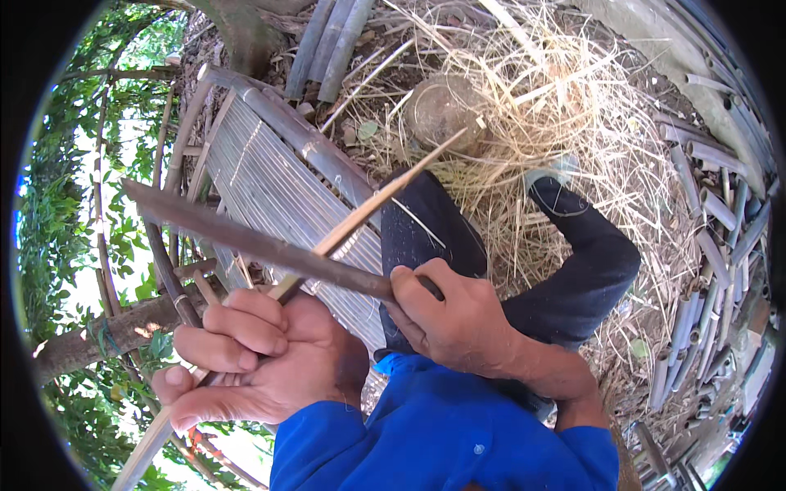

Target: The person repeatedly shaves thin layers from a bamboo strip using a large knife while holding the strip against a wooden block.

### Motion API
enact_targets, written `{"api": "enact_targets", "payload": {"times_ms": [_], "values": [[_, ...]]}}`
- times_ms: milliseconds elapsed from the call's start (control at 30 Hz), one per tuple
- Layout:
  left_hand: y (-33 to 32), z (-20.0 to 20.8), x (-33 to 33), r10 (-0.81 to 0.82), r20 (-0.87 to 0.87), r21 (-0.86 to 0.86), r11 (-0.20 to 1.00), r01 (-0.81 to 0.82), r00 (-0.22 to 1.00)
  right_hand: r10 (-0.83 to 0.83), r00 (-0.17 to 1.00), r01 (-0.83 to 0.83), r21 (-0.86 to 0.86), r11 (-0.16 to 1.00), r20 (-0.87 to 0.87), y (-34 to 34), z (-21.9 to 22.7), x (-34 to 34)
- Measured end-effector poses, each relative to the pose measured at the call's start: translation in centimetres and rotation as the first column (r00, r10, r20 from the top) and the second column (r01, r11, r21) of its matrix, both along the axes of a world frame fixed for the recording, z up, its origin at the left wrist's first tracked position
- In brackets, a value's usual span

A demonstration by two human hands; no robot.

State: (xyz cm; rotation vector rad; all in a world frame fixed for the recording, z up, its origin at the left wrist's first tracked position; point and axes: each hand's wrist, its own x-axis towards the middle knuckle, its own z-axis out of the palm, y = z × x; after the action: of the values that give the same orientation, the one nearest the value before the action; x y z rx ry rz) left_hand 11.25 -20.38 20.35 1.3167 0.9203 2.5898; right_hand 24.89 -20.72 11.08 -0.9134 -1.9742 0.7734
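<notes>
My left hand [266, 356], palm turned up, has its fingers curled round a long split bamboo strip [368, 209]. The strip runs diagonally from the lower left to a pointed tip at the upper right. A long dark knife [221, 237] is gripped by its handle in my right hand [454, 315], the thumb pressed along the near end. Its blade reaches left and crosses over the strip just beyond my left fingers. Whether the edge bites into the strip, I cannot tell. Most of the handle is hidden inside my fist.
A bamboo-slat bench [282, 176] lies beyond my hands. Past my dark-trousered legs [573, 270] are a round wooden block [442, 113] and a heap of pale shavings [565, 106]. Cut bamboo pieces [716, 209] pile up at right; grey poles [327, 49] lie at the back.
</notes>
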Motion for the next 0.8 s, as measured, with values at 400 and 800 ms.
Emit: {"api": "enact_targets", "payload": {"times_ms": [400,800], "values": [[1.9,-1.2,-1.8,0.029,-0.105,0.043,0.999,-0.024,0.994,-0.106,0.976,0.126,-0.098,0.987,0.19,4.2,-6.6,0.2],[3.7,-2.5,-4.1,-0.056,-0.079,0.003,0.998,0.056,0.995,-0.104,0.962,0.133,-0.1,0.986,0.254,10.1,-13.2,0.9]]}}
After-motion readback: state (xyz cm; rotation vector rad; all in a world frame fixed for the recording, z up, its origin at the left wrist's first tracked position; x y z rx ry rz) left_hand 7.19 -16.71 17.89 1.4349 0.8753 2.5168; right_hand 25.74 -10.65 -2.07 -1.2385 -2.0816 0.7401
